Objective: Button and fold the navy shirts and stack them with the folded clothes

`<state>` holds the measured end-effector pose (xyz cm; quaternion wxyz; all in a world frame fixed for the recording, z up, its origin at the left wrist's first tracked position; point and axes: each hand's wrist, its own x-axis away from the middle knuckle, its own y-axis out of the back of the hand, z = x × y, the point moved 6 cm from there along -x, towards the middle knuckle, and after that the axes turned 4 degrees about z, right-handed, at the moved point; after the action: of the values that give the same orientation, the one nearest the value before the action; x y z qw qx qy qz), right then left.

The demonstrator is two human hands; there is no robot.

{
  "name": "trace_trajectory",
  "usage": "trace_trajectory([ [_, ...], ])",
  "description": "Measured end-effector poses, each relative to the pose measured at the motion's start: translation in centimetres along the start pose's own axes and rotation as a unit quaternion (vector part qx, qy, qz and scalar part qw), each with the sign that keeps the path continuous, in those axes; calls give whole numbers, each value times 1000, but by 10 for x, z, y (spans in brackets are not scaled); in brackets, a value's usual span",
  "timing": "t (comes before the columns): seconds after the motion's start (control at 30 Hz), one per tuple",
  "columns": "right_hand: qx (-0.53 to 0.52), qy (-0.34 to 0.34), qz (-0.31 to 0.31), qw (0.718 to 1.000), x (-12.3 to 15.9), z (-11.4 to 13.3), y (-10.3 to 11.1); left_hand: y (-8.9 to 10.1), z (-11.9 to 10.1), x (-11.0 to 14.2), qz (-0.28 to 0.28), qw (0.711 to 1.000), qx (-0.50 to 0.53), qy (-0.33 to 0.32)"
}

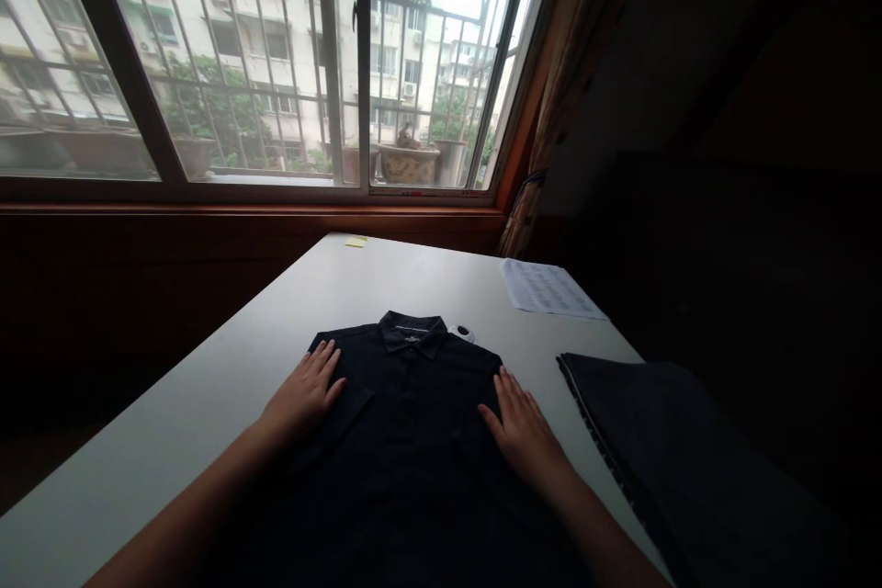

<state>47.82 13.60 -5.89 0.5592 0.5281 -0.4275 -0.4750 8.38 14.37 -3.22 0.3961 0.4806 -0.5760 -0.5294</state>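
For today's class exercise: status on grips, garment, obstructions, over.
Left grip, right grip: open, on dark navy collared cloth shirt. Shirt lies front up. Small white dark-centred object at shirt's far edge, possibly obstructing.

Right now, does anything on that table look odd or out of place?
Perhaps the small white object with a dark centre beside the collar: the shirt apparently partly covers it, so it looks misplaced.

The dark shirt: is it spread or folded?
The upper shirt is spread: collar and shoulders lie flat. Lower down, too dark to tell.
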Motion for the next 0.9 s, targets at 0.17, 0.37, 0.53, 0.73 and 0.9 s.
trace_trajectory([
  [0.17, 4, -6, 5, 1000, 0, 2, 4, -7, 2, 2, 10, 1000, -8, 4],
  [0.37, -7, -8, 3, 1000, 1, 2, 4, -7, 2, 2, 17, 1000, -16, 9],
  [0.53, -8, -15, 19, 1000, 1, 1, 6, -11, 4, 2, -3, 1000, -17, 2],
  [0.73, -14, -6, 20, 1000, 0, 0, 7, -10, 5, 0, 9, 1000, -4, 5],
  [0.9, -15, -3, 11, 1000, 0, -1, 4, -9, 4, 0, 12, 1000, -2, 4],
])
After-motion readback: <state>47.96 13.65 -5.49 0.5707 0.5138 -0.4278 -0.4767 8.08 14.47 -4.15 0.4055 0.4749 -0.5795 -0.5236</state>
